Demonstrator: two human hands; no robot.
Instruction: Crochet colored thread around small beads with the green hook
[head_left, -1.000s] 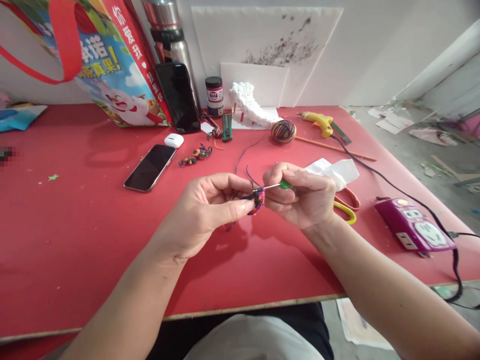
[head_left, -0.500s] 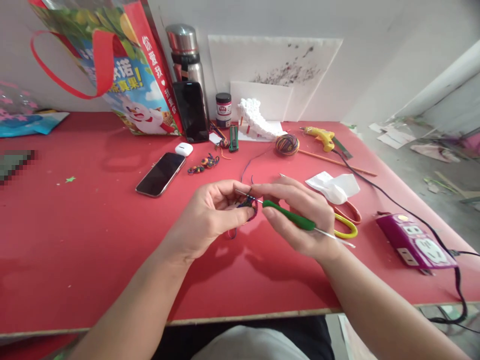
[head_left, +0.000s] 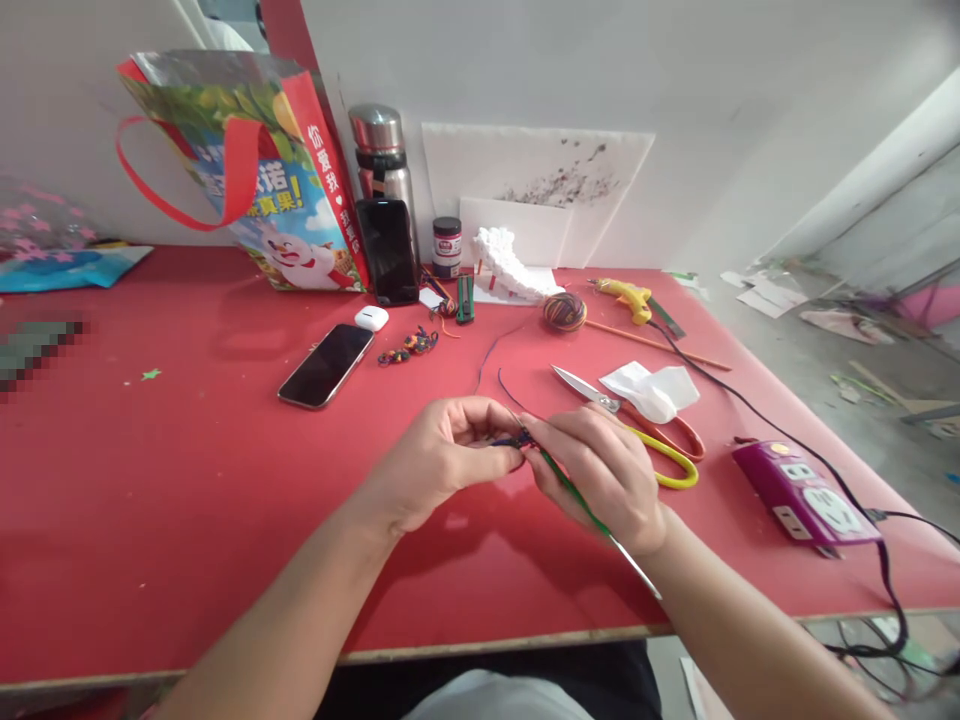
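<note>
My left hand (head_left: 454, 460) pinches a small dark multicoloured piece of crochet (head_left: 514, 441) between thumb and fingers. Most of that piece is hidden by the fingertips. In my right hand (head_left: 600, 470) lies a green-handled crochet hook (head_left: 574, 488), its metal rear end sticking out below the palm toward the table's front edge. The hook's front end meets the crochet piece, where both hands' fingertips come together. A thin strand of yarn (head_left: 491, 350) runs from the hands back to a variegated yarn ball (head_left: 564, 312).
Scissors (head_left: 679, 470) and crumpled white paper (head_left: 652, 390) lie right of my right hand. Farther right are a purple power strip (head_left: 806, 495) and a yellow glue gun (head_left: 626, 298) with its cable. A phone (head_left: 328, 365) and a crocheted strip (head_left: 409, 346) lie left of centre on the red table (head_left: 225, 520).
The hook has turned steeper, its rear end swinging down toward me. My right hand has rolled over and closed in on the crochet piece, uncovering the scissors' blades. The camera view has tilted up.
</note>
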